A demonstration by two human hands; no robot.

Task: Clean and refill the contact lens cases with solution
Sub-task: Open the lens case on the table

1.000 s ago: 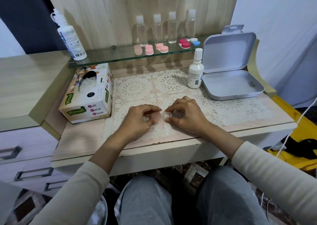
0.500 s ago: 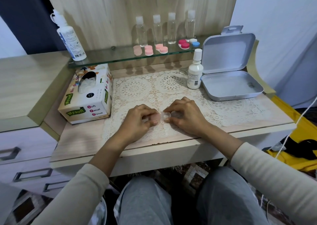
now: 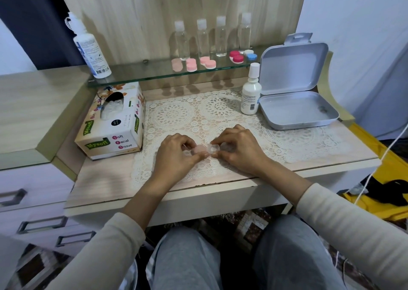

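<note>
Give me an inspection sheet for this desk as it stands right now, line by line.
Surface: wooden desk, with a lace doily over its middle.
Job's things: clear lens case between both hands over the doily; small solution bottle upright beside the tin; coloured cases and large bottle on the glass shelf.
Clutter: tissue box at left; the tin lies open at right; four clear bottles on the shelf.
Grippers: left hand and right hand both pinch the lens case.
Cables: white cable at the right edge.
Surroundings: drawers at left.
</note>
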